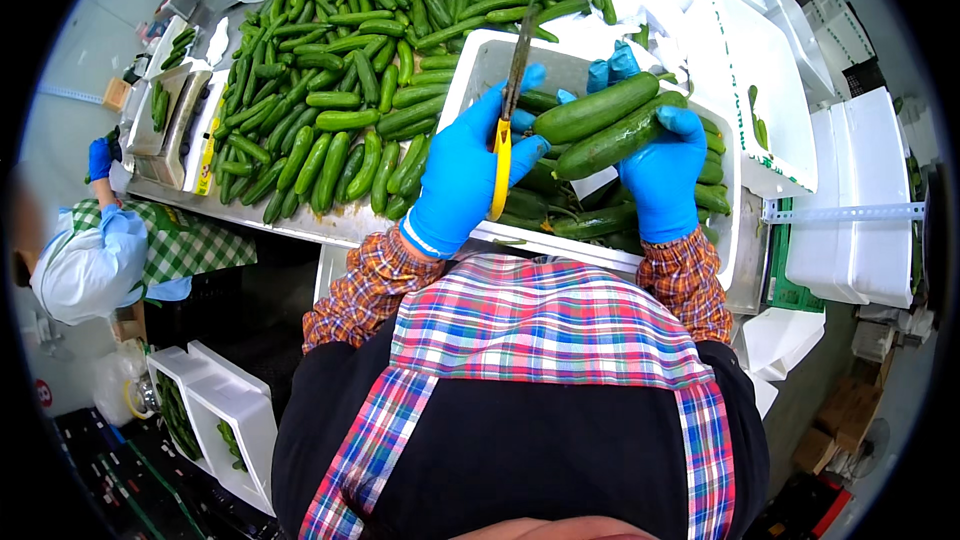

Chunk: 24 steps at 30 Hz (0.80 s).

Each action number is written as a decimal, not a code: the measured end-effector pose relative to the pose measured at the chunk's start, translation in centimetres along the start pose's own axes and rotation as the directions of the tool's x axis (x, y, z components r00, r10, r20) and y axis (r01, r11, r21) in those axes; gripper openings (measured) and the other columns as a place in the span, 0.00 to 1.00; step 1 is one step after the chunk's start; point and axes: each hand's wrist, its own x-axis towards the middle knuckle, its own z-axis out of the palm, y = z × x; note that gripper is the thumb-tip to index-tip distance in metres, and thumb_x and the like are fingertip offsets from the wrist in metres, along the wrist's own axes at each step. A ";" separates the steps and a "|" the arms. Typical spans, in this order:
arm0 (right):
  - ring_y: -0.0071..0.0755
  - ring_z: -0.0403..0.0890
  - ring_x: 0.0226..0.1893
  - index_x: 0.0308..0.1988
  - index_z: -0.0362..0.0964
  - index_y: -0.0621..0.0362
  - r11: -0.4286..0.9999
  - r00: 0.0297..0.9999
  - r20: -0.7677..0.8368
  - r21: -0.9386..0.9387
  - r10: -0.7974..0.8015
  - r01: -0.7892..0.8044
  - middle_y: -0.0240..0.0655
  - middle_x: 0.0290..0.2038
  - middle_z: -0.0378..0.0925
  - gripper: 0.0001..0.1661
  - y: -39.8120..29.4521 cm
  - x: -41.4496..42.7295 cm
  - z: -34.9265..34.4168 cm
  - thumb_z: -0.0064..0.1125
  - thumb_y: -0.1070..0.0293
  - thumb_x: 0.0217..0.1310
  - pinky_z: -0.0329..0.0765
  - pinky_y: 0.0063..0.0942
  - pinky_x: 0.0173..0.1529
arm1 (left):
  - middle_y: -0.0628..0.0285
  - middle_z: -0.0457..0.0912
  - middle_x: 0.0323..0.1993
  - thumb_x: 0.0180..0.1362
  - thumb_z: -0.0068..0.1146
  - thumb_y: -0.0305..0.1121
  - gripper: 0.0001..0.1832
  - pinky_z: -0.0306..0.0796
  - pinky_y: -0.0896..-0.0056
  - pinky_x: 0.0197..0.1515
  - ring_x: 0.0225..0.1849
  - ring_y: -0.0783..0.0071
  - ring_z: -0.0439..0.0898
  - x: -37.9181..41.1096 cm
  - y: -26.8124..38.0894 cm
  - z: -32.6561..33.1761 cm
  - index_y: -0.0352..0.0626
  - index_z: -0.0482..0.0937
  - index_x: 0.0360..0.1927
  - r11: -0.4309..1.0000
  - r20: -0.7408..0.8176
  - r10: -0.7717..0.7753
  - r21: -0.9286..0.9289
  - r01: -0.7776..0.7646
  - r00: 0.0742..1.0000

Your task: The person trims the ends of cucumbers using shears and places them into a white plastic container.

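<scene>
My left hand [466,165], in a blue glove, grips yellow-handled scissors [501,184] with dark, stained blades pointing away from me. In my gloved right hand [661,184] are two cucumbers, an upper one [596,109] and a lower one [619,139], lying side by side. Both hands are over a white foam box [480,54] that contains several more cucumbers [600,223]. The left fingertips are close to the left ends of the held pair; whether they touch is unclear.
Loose cucumbers [337,101] cover the metal table [352,225] left of the box. A weighing scale [161,154] stands at the far left, near a co-worker's gloved hand [100,157]. Foam boxes [847,195] rise on the right; others [229,397] sit low at left.
</scene>
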 end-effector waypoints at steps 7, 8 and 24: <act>0.52 0.69 0.59 0.65 0.54 0.71 0.994 0.999 0.017 0.103 -0.029 0.027 0.50 0.55 0.70 0.42 0.2 0.5 -1.9 0.51 0.70 0.50 0.47 0.58 0.73 | 0.54 0.83 0.39 0.52 0.68 0.27 0.30 0.76 0.67 0.41 0.37 0.67 0.83 0.7 0.0 0.0 0.48 0.74 0.60 0.948 0.024 0.195 0.253 -0.195 0.980; 0.52 0.69 0.58 0.65 0.54 0.71 0.993 0.999 0.002 0.112 -0.043 0.043 0.49 0.54 0.70 0.41 0.3 0.5 -1.8 0.51 0.70 0.51 0.47 0.58 0.73 | 0.57 0.82 0.43 0.53 0.65 0.24 0.29 0.76 0.70 0.43 0.38 0.71 0.81 0.8 0.7 0.1 0.46 0.73 0.61 0.968 0.020 0.149 0.203 -0.150 0.989; 0.53 0.66 0.62 0.62 0.58 0.67 0.992 0.997 -0.047 0.109 -0.055 0.060 0.51 0.57 0.68 0.38 1.7 1.0 -1.6 0.51 0.70 0.50 0.55 0.56 0.71 | 0.59 0.80 0.34 0.59 0.54 0.28 0.14 0.72 0.78 0.35 0.30 0.76 0.78 2.3 0.0 0.0 0.34 0.76 0.48 0.983 0.164 -0.032 -0.172 0.061 0.986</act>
